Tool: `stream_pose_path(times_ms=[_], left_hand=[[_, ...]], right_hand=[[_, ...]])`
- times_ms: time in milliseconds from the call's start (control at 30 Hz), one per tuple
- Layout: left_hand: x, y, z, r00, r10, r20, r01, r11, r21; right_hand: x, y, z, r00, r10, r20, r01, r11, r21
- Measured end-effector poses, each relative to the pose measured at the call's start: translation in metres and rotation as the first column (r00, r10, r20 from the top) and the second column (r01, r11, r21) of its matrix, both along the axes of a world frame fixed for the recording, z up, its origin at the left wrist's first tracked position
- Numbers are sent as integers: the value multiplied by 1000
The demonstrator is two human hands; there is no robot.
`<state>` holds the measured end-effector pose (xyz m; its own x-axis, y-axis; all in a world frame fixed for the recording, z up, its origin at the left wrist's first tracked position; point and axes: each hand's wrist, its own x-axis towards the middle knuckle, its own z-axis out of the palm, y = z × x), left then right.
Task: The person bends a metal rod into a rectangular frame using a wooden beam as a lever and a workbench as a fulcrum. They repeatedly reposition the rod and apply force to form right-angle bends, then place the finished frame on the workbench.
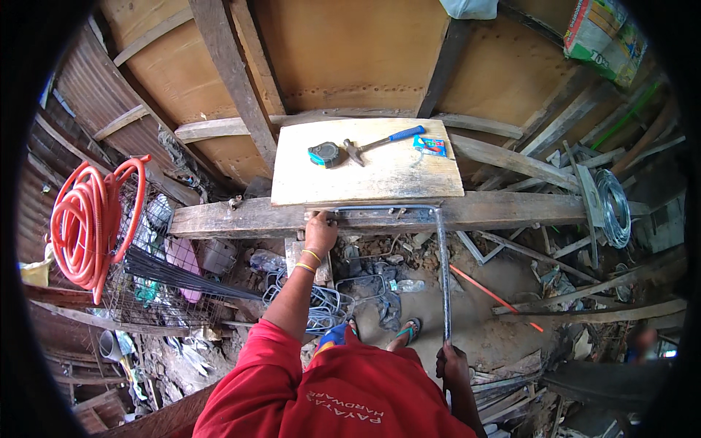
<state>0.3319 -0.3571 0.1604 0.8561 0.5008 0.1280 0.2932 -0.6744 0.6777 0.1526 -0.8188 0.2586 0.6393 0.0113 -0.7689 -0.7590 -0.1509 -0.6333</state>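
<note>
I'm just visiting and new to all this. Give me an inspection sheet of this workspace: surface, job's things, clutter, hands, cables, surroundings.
Surface: pale board by a heavy wooden beam; it bears a tape measure, hammer and small packet.
Job's things: thin rod along the beam, meeting a long metal pipe at a corner.
Clutter: stuffed wire basket, clear bottle, orange rod on the ground.
Hands: left hand at the rod's left end, grip unclear; right hand closed around the pipe.
Cables: power cables, nothing seen; coiled silver wire right, coiled orange tubing left.
Surroundings: wooden panels ahead, corrugated sheet left.
</note>
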Motion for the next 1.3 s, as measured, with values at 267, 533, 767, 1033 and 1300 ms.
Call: stream_pose_path(times_ms=[267, 533, 767, 1033, 1300], left_hand=[[11, -6, -16, 994, 103, -33, -105, 992, -63], [-5, -45, -16, 950, 284, 130, -282, 959, -31], [-75, -250, -4, 851, -516, -100, 84, 323, -943], [-89, -335, 13, 810, -585, 38, -350, -534, -769], [-104, -322, 13, 881, -472, -28, -362, -635, -682]], right_hand=[[17, -19, -23, 998, 3, -55, -4, 1000, -25], [21, -29, -29, 986, 0, -166, 26, 988, 155], [25, -19, -22, 989, -7, -147, 29, 989, 143], [32, -31, -17, 937, 15, -350, 147, 890, 432], [8, 9, -40, 942, -240, -234, 285, 942, 179]])
